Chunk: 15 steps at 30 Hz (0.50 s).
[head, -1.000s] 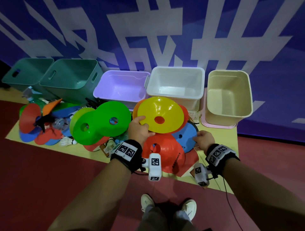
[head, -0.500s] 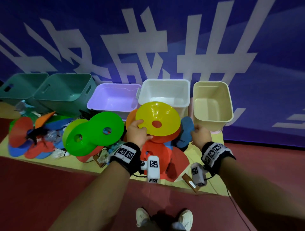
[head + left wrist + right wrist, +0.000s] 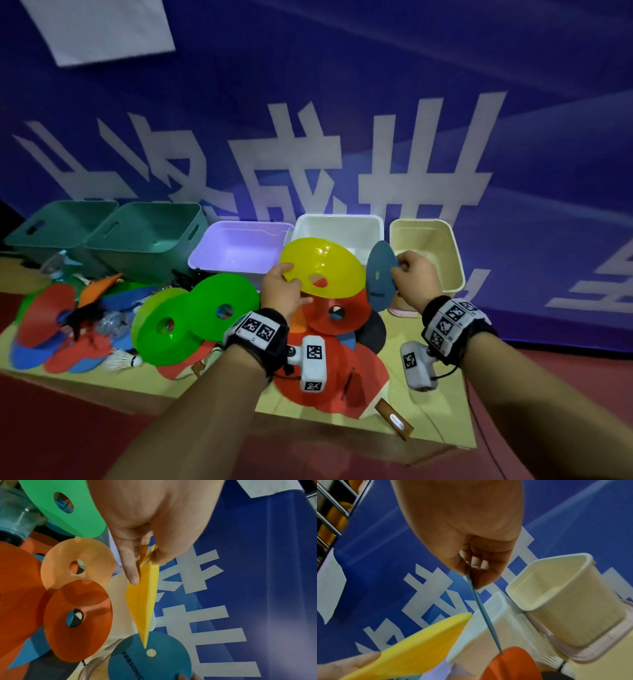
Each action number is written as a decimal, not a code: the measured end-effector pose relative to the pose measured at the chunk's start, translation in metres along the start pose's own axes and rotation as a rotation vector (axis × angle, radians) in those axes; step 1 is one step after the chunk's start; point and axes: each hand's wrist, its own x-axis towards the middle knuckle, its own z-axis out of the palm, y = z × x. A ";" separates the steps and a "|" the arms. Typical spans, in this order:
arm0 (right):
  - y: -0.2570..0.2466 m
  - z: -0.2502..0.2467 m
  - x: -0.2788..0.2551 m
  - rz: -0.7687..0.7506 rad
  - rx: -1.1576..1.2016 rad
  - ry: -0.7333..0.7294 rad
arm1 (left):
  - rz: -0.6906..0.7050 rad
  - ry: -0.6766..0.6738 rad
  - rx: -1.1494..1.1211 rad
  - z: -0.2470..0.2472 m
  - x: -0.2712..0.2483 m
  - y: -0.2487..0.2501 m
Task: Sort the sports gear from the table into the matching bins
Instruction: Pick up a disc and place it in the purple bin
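My left hand (image 3: 284,291) pinches the rim of a yellow disc cone (image 3: 322,270), lifted above the pile in front of the white bin (image 3: 339,228). In the left wrist view the yellow cone (image 3: 144,599) shows edge-on between thumb and finger. My right hand (image 3: 412,275) pinches a blue disc cone (image 3: 380,277) by its edge, held upright beside the cream bin (image 3: 428,246). The right wrist view shows that blue cone (image 3: 481,609) edge-on. Red and orange cones (image 3: 329,315) lie stacked below on the table (image 3: 442,428).
Two teal bins (image 3: 144,233) and a lilac bin (image 3: 239,246) stand at the back left. Green cones (image 3: 195,318), red and blue cones (image 3: 51,329), a shuttlecock (image 3: 123,359) and a black object cover the left of the table. A blue banner wall rises behind.
Both hands rose: the left lifted the yellow cone off the pile, the right picked the blue cone off the table and tipped it upright near the cream bin. The head view tilted up.
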 end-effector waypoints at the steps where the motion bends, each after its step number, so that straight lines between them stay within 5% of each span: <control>1: -0.005 -0.002 0.002 -0.015 0.010 0.009 | 0.005 -0.002 -0.011 -0.001 0.000 0.004; 15: -0.066 -0.006 0.025 -0.043 0.107 0.167 | 0.017 -0.097 0.012 -0.006 0.087 0.023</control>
